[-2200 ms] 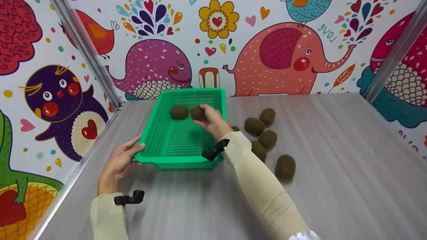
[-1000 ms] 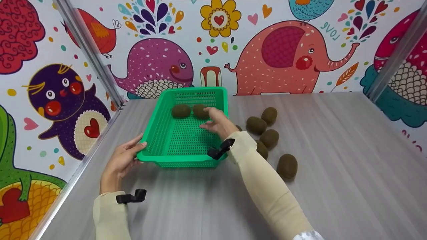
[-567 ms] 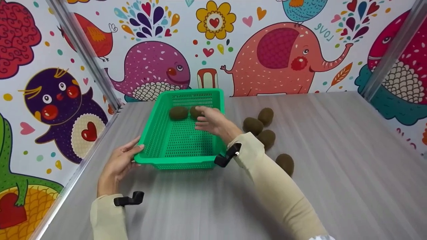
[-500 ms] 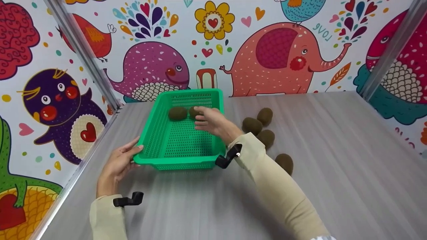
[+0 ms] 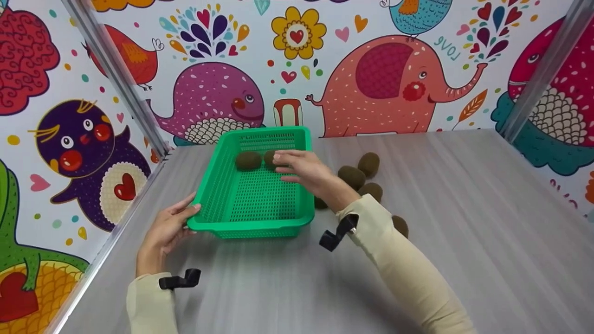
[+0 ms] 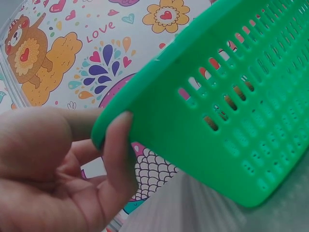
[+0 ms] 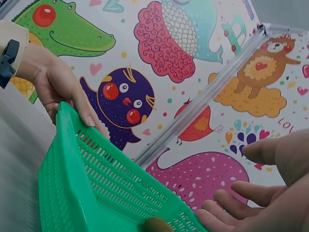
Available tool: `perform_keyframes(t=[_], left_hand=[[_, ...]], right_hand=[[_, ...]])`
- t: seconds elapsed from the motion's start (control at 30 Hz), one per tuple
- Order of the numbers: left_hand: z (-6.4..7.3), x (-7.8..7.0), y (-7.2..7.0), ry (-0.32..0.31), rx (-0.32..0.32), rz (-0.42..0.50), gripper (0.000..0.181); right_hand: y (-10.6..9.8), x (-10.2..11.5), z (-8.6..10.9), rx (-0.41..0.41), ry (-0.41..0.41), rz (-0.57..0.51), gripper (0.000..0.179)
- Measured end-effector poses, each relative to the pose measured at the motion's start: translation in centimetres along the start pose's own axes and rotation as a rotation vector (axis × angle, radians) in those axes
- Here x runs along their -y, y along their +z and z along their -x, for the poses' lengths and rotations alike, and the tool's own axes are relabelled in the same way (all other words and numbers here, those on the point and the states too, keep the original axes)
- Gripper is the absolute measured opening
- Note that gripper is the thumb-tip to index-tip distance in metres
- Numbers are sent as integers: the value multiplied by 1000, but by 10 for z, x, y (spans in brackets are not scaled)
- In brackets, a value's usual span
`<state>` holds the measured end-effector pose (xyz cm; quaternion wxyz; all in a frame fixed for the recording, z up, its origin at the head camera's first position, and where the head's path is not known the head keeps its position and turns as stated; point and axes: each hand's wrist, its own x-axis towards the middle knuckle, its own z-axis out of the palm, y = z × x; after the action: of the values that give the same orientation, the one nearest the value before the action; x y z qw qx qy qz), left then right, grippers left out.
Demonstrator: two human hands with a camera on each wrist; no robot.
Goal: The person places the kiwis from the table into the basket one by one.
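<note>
Kiwifruit [image 5: 248, 161] lie in and beside a green basket [image 5: 260, 226] on the grey tabletop [image 5: 260, 287]. Two of them rest side by side toward the far end inside the basket, the right-hand one partly hidden behind fingertips. Five more sit on the tabletop to the basket's right, three of them clustered close together, the other two partly covered by the right arm. The left hand [image 5: 164, 227] pinches the basket's near left corner, thumb over the rim and fingers underneath. The right hand [image 5: 308, 171] reaches over the basket's right rim, fingers extended and apart, holding nothing; whether it touches the fruit cannot be told. Cartoon-printed walls [image 5: 380, 88] stand behind and to the sides.
</note>
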<state>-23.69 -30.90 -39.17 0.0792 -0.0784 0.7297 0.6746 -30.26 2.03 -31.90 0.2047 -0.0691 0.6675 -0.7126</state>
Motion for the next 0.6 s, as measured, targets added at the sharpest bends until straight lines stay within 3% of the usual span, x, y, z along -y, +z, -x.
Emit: perform_keyframes(t=[0.6], left_hand=[[-1, 0, 0, 3, 16, -11, 67]], right_hand=[[-21, 8, 53, -148, -145, 272, 47]])
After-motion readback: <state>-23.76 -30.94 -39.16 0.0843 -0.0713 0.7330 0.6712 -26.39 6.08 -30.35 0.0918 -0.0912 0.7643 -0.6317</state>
